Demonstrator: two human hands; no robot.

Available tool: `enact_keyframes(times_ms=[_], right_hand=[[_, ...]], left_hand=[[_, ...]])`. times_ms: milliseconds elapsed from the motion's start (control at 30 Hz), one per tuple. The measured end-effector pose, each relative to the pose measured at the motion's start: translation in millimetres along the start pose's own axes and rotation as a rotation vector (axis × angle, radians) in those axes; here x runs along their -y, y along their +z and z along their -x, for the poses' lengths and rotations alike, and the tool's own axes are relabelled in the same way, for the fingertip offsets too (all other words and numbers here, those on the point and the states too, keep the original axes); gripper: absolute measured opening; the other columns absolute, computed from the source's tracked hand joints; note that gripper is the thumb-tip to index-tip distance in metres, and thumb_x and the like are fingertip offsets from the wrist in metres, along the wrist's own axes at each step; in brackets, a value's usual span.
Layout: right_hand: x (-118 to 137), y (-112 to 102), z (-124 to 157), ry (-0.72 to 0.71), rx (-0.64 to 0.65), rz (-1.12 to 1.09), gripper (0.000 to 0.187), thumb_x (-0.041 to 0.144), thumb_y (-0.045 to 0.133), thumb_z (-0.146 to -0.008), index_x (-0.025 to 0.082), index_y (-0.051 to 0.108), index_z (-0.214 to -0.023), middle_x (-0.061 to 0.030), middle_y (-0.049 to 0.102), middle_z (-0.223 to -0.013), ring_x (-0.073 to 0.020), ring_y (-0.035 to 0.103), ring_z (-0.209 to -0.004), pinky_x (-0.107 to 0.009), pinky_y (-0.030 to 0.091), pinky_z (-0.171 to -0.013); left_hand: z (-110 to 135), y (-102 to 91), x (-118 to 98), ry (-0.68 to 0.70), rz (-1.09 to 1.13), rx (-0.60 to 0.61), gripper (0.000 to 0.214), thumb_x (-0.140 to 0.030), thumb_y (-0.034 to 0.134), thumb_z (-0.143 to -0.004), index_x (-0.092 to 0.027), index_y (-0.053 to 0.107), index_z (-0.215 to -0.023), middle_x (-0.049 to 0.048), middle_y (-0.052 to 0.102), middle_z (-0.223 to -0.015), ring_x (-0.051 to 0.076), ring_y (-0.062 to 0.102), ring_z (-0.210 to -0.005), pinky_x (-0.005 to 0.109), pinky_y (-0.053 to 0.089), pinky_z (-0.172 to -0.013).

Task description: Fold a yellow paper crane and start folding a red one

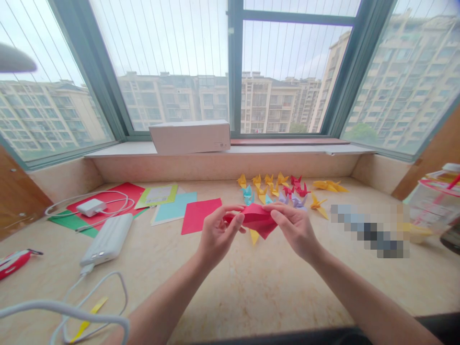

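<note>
Between my two hands, raised over the middle of the counter, is a partly folded sheet of red origami paper (257,218). My left hand (220,232) pinches its left end between thumb and fingers. At the right end, my right hand (293,227) grips it the same way. Just behind the hands stand several folded paper cranes (269,180) in yellow, red, light blue and lilac, some partly hidden. A yellow paper point (254,236) shows beneath the red paper. To the left of my left hand lies a flat red paper square (199,215).
Light blue, yellow-green, red (125,194) and green sheets lie at the left, with a white charger (91,207), power bank (108,239) and looping cables. A red-and-white tool (16,262) is far left. Plastic cups (436,201) stand at right. A white box (190,136) sits on the sill.
</note>
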State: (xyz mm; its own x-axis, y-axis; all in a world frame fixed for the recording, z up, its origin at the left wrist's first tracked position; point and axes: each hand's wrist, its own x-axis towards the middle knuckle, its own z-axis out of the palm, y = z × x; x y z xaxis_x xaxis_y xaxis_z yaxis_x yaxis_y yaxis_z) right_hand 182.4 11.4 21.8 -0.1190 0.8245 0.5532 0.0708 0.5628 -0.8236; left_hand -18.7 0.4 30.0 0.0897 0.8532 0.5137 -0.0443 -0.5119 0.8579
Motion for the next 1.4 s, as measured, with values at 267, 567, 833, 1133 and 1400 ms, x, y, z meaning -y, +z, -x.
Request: enact_keyframes(times_ms=[267,567,833,1133,1400], right_hand=[[-3.9,1.8,1.8,-0.047,-0.079,0.109,0.018,0.026,0.06,-0.089,0.021,0.074,-0.1,-0.0062,0.075,-0.099,-0.0203,0.069,-0.091,-0.034,0.058,-0.082],[-12.2,-0.8,2.7,-0.163,0.002,0.304,0.023,0.025,0.058,-0.092,0.024,0.071,-0.11,-0.0068,0.074,-0.107,-0.0223,0.069,-0.096,-0.038,0.056,-0.087],[-4.4,-2.0,5.3,-0.232,0.052,0.306,0.024,0.023,0.056,-0.093,0.026,0.071,-0.111,-0.0056,0.075,-0.103,-0.0218,0.069,-0.093,-0.037,0.056,-0.083],[-3.5,4.9,6.0,-0.119,0.101,0.298,0.015,0.03,0.062,-0.089,0.022,0.074,-0.094,-0.0054,0.076,-0.091,-0.0211,0.07,-0.083,-0.033,0.057,-0.075],[-5.4,6.1,7.1,-0.012,0.16,0.298,0.016,0.034,0.061,-0.089,0.021,0.071,-0.09,-0.0033,0.074,-0.082,-0.0187,0.068,-0.074,-0.028,0.055,-0.064]], left_hand=[[-3.1,-1.6,5.5,-0.068,-0.157,-0.014,0.021,-0.025,0.061,-0.086,-0.012,0.065,-0.102,0.0089,0.072,-0.094,0.017,0.07,-0.078,0.026,0.06,-0.065],[-1.9,-2.5,2.9,-0.005,-0.444,0.035,0.03,-0.035,0.064,-0.086,-0.014,0.07,-0.107,0.0094,0.077,-0.09,0.019,0.073,-0.077,0.03,0.059,-0.071],[0.2,-0.7,0.9,-0.023,-0.339,0.154,0.023,-0.031,0.06,-0.09,-0.015,0.074,-0.099,0.0066,0.078,-0.089,0.02,0.073,-0.081,0.026,0.056,-0.072],[3.6,2.3,5.0,-0.01,-0.457,0.177,0.019,-0.03,0.062,-0.088,-0.017,0.076,-0.089,0.0037,0.078,-0.08,0.017,0.07,-0.069,0.023,0.051,-0.062],[5.5,3.3,6.6,-0.019,-0.528,0.247,0.022,-0.03,0.06,-0.088,-0.017,0.077,-0.087,0.0031,0.076,-0.074,0.016,0.066,-0.063,0.022,0.046,-0.057]])
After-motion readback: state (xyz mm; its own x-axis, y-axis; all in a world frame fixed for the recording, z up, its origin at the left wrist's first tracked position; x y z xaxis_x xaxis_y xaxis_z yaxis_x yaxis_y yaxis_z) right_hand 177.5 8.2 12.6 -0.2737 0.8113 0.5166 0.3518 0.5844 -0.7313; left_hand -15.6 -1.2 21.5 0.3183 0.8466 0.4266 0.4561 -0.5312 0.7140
